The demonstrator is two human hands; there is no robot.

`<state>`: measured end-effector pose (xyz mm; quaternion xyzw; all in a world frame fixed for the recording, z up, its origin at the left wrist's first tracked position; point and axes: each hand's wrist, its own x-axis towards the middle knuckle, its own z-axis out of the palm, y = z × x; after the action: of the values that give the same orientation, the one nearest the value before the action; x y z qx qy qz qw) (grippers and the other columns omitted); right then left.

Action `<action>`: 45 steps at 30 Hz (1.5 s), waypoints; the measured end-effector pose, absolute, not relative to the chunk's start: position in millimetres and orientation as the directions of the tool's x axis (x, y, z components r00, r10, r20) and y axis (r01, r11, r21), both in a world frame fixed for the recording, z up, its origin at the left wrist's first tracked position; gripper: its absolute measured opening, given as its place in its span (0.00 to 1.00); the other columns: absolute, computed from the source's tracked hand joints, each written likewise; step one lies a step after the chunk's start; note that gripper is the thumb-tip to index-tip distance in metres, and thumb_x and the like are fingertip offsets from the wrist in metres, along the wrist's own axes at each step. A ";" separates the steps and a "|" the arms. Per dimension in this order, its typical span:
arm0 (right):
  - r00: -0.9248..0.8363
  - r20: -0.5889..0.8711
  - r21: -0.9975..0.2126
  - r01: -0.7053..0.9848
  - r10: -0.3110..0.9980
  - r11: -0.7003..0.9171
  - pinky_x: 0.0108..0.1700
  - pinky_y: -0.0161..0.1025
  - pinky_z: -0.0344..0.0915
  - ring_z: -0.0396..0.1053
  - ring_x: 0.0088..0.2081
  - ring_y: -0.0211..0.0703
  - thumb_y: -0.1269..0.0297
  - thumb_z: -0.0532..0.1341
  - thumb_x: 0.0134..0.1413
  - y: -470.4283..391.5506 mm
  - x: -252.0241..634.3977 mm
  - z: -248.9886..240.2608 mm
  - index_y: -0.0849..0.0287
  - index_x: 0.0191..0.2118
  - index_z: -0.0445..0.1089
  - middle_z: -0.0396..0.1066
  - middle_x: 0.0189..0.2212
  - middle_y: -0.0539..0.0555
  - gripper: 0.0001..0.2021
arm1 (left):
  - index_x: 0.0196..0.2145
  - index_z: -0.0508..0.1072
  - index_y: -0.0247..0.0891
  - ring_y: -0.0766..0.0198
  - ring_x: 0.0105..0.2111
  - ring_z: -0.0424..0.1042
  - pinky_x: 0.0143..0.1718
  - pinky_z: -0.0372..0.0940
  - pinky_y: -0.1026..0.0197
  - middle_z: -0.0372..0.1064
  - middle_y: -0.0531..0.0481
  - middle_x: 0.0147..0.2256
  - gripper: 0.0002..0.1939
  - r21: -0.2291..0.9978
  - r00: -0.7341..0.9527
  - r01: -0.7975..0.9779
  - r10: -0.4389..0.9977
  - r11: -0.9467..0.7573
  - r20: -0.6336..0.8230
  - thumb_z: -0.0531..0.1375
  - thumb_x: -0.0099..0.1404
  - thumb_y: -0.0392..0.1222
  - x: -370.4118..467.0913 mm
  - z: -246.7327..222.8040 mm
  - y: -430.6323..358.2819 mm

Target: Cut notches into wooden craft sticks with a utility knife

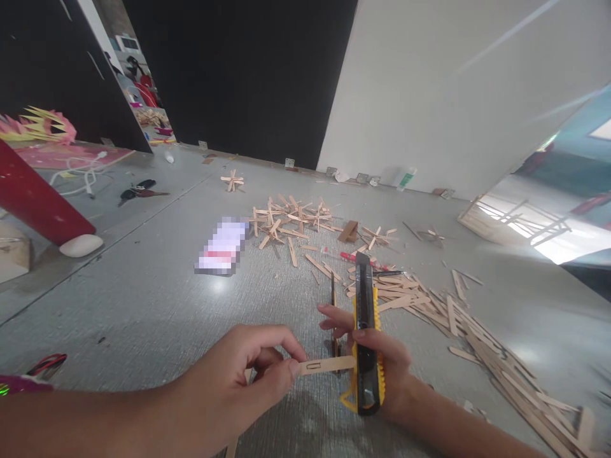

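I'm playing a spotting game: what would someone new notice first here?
Probably the yellow-and-black cutter, held in the right grip, a little right of centre. Next, the jumble of wooden sticks on the grey surface beyond it. Then perhaps the thick red bar slanting in from the left edge.
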<state>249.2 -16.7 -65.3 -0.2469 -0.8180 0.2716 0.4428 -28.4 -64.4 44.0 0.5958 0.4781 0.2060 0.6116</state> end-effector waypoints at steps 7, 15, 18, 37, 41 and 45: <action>-0.478 0.644 -0.661 0.045 0.597 0.749 0.47 0.54 0.74 0.78 0.52 0.56 0.58 0.67 0.67 -16.4 246.5 -59.7 0.39 0.64 0.55 0.68 0.67 0.61 0.27 | 0.45 0.75 0.43 0.66 0.25 0.53 0.23 0.51 0.66 0.60 0.57 0.28 0.17 0.928 0.447 0.318 0.833 0.194 -0.327 0.56 0.74 0.58 -28.3 43.8 -64.0; -0.530 0.592 -0.654 0.123 0.607 0.746 0.50 0.52 0.74 0.74 0.58 0.56 0.70 0.58 0.71 -15.7 241.7 -45.0 0.42 0.64 0.59 0.72 0.62 0.60 0.22 | 0.39 0.69 0.41 0.66 0.26 0.54 0.25 0.50 0.65 0.56 0.58 0.26 0.13 0.913 0.483 0.389 0.817 0.121 -0.314 0.54 0.77 0.52 -29.4 39.4 -50.4; -0.505 0.541 -0.659 0.242 0.672 0.712 0.53 0.50 0.72 0.67 0.65 0.56 0.75 0.47 0.74 -12.1 238.3 -30.5 0.47 0.58 0.67 0.75 0.51 0.59 0.20 | 0.35 0.67 0.40 0.66 0.24 0.56 0.25 0.49 0.64 0.55 0.59 0.24 0.12 0.889 0.505 0.456 0.809 0.044 -0.299 0.54 0.75 0.48 -32.1 31.0 -33.2; -0.386 0.195 -0.855 0.385 0.902 0.349 0.39 0.40 0.70 0.71 0.35 0.42 0.57 0.52 0.76 -0.5 230.2 -12.8 0.50 0.63 0.55 0.73 0.40 0.52 0.15 | 0.40 0.67 0.41 0.69 0.13 0.63 0.11 0.53 0.70 0.66 0.57 0.24 0.15 0.875 0.496 0.456 0.770 0.163 -0.402 0.56 0.73 0.55 -42.0 11.2 -2.5; -0.514 0.057 -0.699 0.592 0.856 0.402 0.46 0.45 0.70 0.74 0.44 0.47 0.57 0.50 0.77 -7.3 234.9 11.5 0.51 0.55 0.62 0.74 0.45 0.55 0.10 | 0.40 0.68 0.40 0.69 0.13 0.62 0.10 0.52 0.70 0.66 0.57 0.24 0.16 0.877 0.500 0.448 0.764 0.175 -0.408 0.58 0.71 0.56 -42.7 6.8 -1.1; -0.572 -0.035 -0.482 0.728 0.820 0.487 0.54 0.49 0.67 0.72 0.52 0.49 0.65 0.47 0.78 -15.6 244.9 31.0 0.53 0.55 0.64 0.73 0.50 0.58 0.11 | 0.39 0.69 0.40 0.68 0.14 0.63 0.11 0.52 0.69 0.65 0.57 0.24 0.17 0.877 0.502 0.448 0.764 0.172 -0.406 0.59 0.69 0.58 -43.5 3.2 0.6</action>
<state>244.9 -15.6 31.0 -0.4517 -0.8565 0.2288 0.1000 -43.5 0.6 3.2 0.6298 0.4811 0.1324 0.5953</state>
